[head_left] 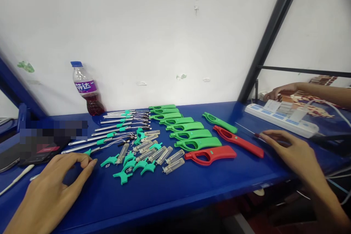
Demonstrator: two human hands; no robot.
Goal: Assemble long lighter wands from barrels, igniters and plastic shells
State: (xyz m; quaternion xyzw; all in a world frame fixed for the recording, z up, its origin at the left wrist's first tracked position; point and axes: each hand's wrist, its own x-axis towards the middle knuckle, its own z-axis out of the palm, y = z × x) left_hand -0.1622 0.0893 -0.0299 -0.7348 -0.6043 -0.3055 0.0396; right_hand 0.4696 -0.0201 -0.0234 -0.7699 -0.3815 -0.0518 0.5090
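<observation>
My left hand [57, 184] is at the left front of the table, fingers curved, thumb and index tips slightly apart with nothing visible between them. Partly behind it lies a metal lighter rod with a green collar [87, 151]. At the right, my right hand [293, 151] has its fingers around the dark red handle of a thin-shafted screwdriver [256, 135], its shaft pointing left. A red lighter shell [253, 148] lies just left of that hand, beside a green shell [222, 122]. Another red shell [225, 153] ends a row of green shells [203, 143].
Clear fuel tanks [174, 166] and teal triggers [122, 177] lie mid-table, with wired metal rods [105, 128] behind. A bottle [87, 87] leans against the wall. A phone [41, 153] is at left, a power strip [282, 120] at right. Another person's arm [315, 89] shows beyond the frame.
</observation>
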